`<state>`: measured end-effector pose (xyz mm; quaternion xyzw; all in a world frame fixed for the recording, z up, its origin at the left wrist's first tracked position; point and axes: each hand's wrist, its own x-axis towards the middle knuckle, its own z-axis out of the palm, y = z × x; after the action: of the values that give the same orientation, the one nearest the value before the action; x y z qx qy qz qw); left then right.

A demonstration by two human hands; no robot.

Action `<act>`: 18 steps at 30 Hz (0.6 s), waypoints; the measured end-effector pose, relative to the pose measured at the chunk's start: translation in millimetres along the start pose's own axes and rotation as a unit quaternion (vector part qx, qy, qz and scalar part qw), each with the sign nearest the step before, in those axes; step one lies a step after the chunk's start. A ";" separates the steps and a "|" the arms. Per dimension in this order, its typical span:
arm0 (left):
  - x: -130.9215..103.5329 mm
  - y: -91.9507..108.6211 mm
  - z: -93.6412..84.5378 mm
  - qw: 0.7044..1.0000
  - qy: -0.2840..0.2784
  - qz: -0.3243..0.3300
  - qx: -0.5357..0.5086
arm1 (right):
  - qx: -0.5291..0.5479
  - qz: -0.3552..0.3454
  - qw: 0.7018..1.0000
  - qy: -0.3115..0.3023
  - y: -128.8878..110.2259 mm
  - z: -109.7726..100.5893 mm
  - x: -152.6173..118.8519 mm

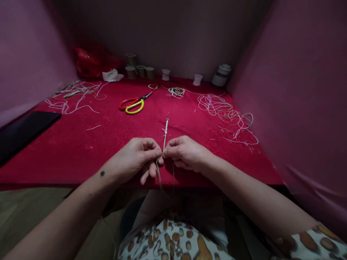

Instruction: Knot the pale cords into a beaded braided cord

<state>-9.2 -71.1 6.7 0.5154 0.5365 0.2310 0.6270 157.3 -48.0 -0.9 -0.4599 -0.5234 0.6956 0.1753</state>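
Pinching the cord (166, 129) with left hand (141, 153) and right hand (186, 153), right of the scissors (141, 99) and closer in. Looks knotted at the scissors end, with loose strands (158, 173) not worked yet.

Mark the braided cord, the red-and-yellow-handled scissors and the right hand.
Braided cord (166, 128): head view, on its white knotted section.
Scissors (142, 98): head view, on the joint between blades and handles.
Right hand (186, 152): head view, on the back of the hand.
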 end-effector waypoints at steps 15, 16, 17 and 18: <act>-20.7 -26.4 48.1 0.817 0.214 0.214 0.492 | 0.055 -0.013 0.998 -0.009 2.7 -0.6 -0.3; -20.2 -27.7 49.6 0.796 0.213 0.205 0.528 | 0.059 -0.019 0.998 -0.016 3.3 -1.9 -0.2; -20.1 -28.4 50.6 0.781 0.207 0.195 0.556 | 0.057 -0.025 0.998 -0.020 4.2 -3.1 0.1; -20.5 -28.5 51.6 0.772 0.198 0.187 0.575 | 0.048 -0.031 0.998 -0.023 5.2 -4.1 0.5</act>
<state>23.8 -119.3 -15.4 0.8127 0.5745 0.0892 0.0382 161.6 -47.4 -5.9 -0.4182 -0.5073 0.7245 0.2071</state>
